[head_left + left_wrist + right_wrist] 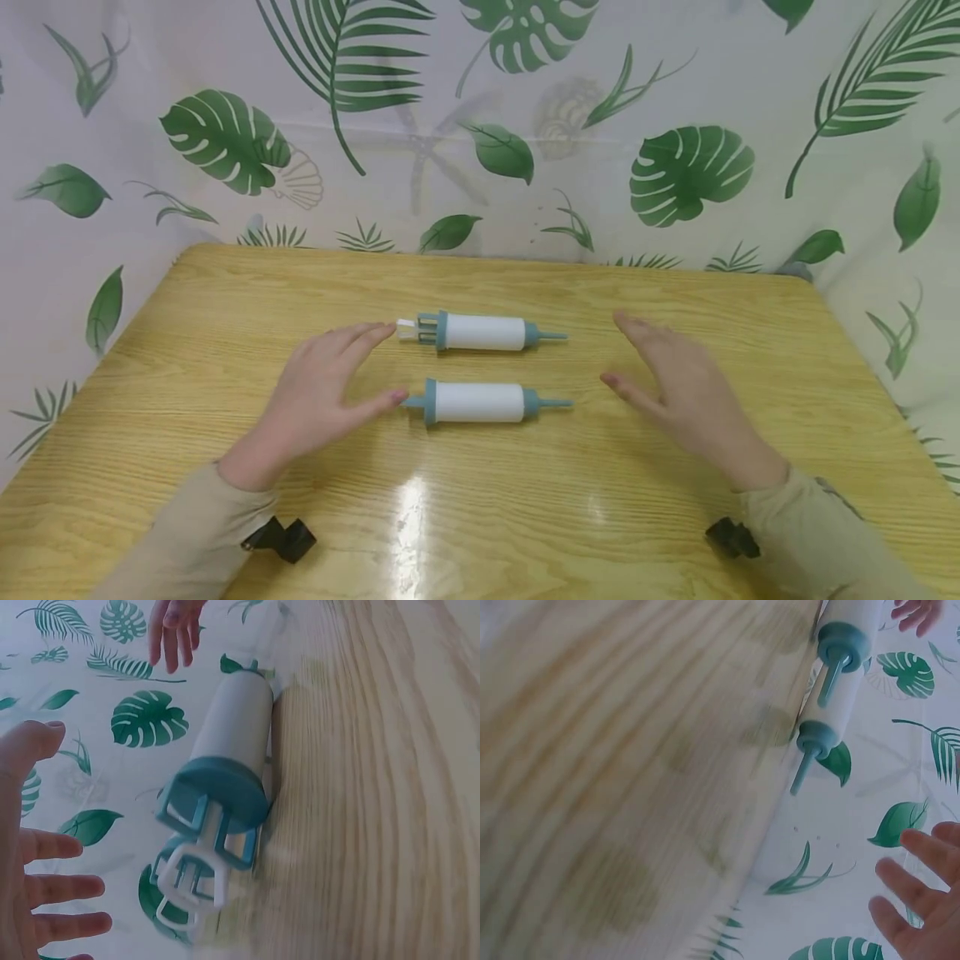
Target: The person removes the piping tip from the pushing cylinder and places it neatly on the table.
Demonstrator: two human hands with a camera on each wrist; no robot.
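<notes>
Two syringe-like tubes with white barrels and teal ends lie side by side on the wooden table. The far tube (486, 332) has a white loop handle at its left end and a thin teal nozzle at its right. On the near tube (480, 402), a teal flange and handle face left. My left hand (318, 392) hovers by the handle ends, fingers extended and thumb apart; its thumb tip overlaps the near handle in the head view. Some distance right of the nozzles, my right hand (686, 392) is held with fingers spread and nothing in it.
The wooden table (637, 517) runs back to a white curtain (570, 192) printed with green leaves. A black wrist strap (281, 537) sits on the left sleeve, another strap (733, 537) on the right.
</notes>
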